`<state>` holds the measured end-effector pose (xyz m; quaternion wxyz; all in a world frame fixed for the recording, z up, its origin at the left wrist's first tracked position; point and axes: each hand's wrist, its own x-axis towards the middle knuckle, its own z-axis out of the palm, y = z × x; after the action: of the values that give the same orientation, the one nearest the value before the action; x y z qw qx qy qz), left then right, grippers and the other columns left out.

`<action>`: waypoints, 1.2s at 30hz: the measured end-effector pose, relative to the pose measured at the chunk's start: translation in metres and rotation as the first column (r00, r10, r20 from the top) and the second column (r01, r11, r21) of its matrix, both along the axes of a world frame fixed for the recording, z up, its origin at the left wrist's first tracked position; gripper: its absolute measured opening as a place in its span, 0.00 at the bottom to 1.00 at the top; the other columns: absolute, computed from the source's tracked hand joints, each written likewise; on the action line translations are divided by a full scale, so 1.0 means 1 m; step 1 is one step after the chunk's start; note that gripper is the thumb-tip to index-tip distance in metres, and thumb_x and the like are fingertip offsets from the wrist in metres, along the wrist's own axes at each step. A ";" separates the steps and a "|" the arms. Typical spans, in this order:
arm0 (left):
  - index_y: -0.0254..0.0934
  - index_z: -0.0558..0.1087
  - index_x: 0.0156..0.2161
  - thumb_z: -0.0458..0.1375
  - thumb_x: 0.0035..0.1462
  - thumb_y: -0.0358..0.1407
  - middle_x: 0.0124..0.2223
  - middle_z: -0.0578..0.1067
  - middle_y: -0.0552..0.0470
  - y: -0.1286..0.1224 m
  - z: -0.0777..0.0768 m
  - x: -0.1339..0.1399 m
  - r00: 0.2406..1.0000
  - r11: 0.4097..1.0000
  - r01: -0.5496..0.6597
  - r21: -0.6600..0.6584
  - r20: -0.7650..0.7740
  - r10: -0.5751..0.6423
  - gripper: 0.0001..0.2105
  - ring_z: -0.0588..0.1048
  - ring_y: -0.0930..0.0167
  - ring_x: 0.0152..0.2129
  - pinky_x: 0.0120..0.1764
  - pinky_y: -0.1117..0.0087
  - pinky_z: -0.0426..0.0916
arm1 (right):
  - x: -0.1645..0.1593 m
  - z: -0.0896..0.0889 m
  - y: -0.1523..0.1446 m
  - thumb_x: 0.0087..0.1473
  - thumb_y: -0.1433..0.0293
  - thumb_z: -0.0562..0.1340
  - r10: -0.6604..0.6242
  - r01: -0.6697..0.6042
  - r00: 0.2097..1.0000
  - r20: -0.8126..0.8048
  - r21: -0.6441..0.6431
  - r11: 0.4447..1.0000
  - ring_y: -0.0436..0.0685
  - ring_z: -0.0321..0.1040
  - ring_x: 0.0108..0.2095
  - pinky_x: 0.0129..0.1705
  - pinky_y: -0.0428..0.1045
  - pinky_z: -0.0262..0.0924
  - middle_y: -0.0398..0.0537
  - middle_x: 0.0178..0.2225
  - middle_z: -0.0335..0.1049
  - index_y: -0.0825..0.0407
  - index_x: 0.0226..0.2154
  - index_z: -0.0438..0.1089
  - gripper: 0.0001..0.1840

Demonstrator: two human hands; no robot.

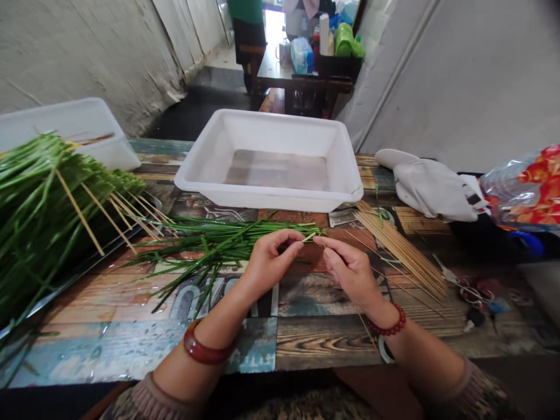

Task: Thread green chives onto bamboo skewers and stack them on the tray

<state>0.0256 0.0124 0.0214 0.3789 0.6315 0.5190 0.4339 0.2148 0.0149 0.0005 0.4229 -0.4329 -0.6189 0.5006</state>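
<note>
Between thumb and forefinger, my left hand [273, 256] pinches the pale end of a green garlic chive stalk [309, 237]. My right hand [350, 271] is closed on a thin bamboo skewer [368, 331], which shows below the wrist; its tip meets the stalk, though I cannot tell whether it pierces it. Under and left of my left hand lies a loose pile of long chives [205, 236]. To the right of my right hand is a bundle of bare bamboo skewers [400, 248], with a few strays beside it.
A white plastic tub [266, 195] stands behind my hands. Skewered chives [39, 210] are heaped on a tray at left, by another tub [94, 116]. A pale cap [422, 181], keys [472, 318] and a red-patterned bag [534, 186] lie at right. A person [247, 35] stands beyond.
</note>
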 end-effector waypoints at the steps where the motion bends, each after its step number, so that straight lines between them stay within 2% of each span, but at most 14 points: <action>1: 0.33 0.77 0.35 0.58 0.57 0.33 0.32 0.77 0.51 0.000 0.000 -0.001 0.999 1.000 -0.004 -0.031 0.046 0.005 0.06 0.73 0.72 0.29 0.34 0.74 0.66 | 0.000 0.000 0.000 0.60 0.64 0.57 0.001 -0.003 0.999 0.038 0.038 0.999 0.49 0.60 0.21 0.23 0.45 0.57 0.42 0.21 0.65 0.54 0.49 0.75 0.19; 4: 0.33 0.76 0.34 0.58 0.56 0.36 0.29 0.75 0.52 0.000 -0.002 -0.002 0.986 0.997 -0.001 -0.076 0.165 0.014 0.08 0.70 0.73 0.26 0.30 0.75 0.64 | -0.002 0.001 0.000 0.60 0.64 0.57 -0.003 -0.016 0.991 0.135 0.134 0.991 0.52 0.65 0.25 0.25 0.46 0.60 0.46 0.24 0.70 0.52 0.48 0.77 0.18; 6: 0.33 0.76 0.34 0.59 0.56 0.37 0.28 0.74 0.53 0.000 -0.003 -0.003 0.975 0.995 0.001 -0.102 0.222 0.022 0.08 0.68 0.74 0.24 0.28 0.76 0.63 | -0.005 0.002 -0.001 0.59 0.64 0.58 -0.009 -0.016 0.986 0.167 0.152 0.988 0.53 0.67 0.26 0.25 0.46 0.61 0.47 0.25 0.72 0.52 0.46 0.78 0.17; 12: 0.33 0.76 0.34 0.61 0.52 0.39 0.27 0.74 0.54 -0.001 0.000 -0.003 0.937 0.986 -0.016 -0.168 0.342 0.074 0.09 0.66 0.77 0.22 0.26 0.77 0.62 | -0.021 0.009 0.001 0.57 0.63 0.60 0.013 -0.016 0.996 0.094 0.029 0.999 0.50 0.64 0.22 0.22 0.44 0.59 0.44 0.21 0.70 0.55 0.44 0.78 0.17; 16: 0.33 0.77 0.35 0.63 0.51 0.38 0.26 0.73 0.55 -0.001 0.002 -0.004 0.921 0.971 -0.022 -0.238 0.372 0.112 0.10 0.66 0.77 0.21 0.25 0.77 0.62 | -0.025 0.008 0.004 0.57 0.65 0.60 0.026 -0.027 0.999 0.031 0.015 1.000 0.48 0.60 0.19 0.21 0.44 0.58 0.43 0.20 0.68 0.56 0.44 0.78 0.18; 22: 0.33 0.78 0.35 0.63 0.52 0.37 0.28 0.76 0.53 -0.002 0.001 -0.003 0.940 0.974 0.017 -0.225 0.336 0.061 0.08 0.69 0.76 0.23 0.27 0.77 0.63 | -0.013 0.009 0.003 0.57 0.67 0.59 0.052 -0.061 0.991 0.125 0.069 0.996 0.53 0.70 0.27 0.26 0.46 0.64 0.46 0.24 0.74 0.55 0.45 0.78 0.18; 27: 0.34 0.79 0.35 0.63 0.53 0.36 0.26 0.75 0.54 -0.002 -0.001 -0.001 0.953 0.969 -0.005 -0.246 0.293 0.079 0.07 0.67 0.78 0.21 0.24 0.78 0.62 | -0.012 0.012 0.004 0.57 0.69 0.58 0.068 -0.079 0.991 0.112 0.095 0.992 0.56 0.75 0.36 0.38 0.50 0.69 0.49 0.37 0.80 0.52 0.44 0.79 0.16; 29: 0.34 0.79 0.35 0.63 0.53 0.36 0.26 0.75 0.54 -0.002 -0.001 -0.001 0.955 0.968 -0.012 -0.251 0.285 0.085 0.07 0.66 0.78 0.20 0.23 0.79 0.62 | -0.013 0.012 0.004 0.56 0.69 0.59 0.060 -0.070 0.993 0.100 0.101 0.992 0.56 0.75 0.36 0.40 0.51 0.69 0.50 0.39 0.80 0.51 0.44 0.79 0.16; 36: 0.33 0.79 0.33 0.63 0.53 0.36 0.26 0.76 0.53 -0.003 0.001 0.000 0.953 0.973 -0.017 -0.230 0.289 0.085 0.07 0.68 0.78 0.21 0.23 0.79 0.63 | -0.014 0.009 0.004 0.56 0.69 0.58 0.076 -0.082 0.992 0.104 0.062 0.995 0.54 0.73 0.30 0.32 0.47 0.68 0.48 0.29 0.78 0.56 0.44 0.79 0.17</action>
<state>0.0253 0.0093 0.0224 0.5100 0.4985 0.5181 0.4722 0.2007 0.0187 0.0097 0.3849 -0.4187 -0.6725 0.4735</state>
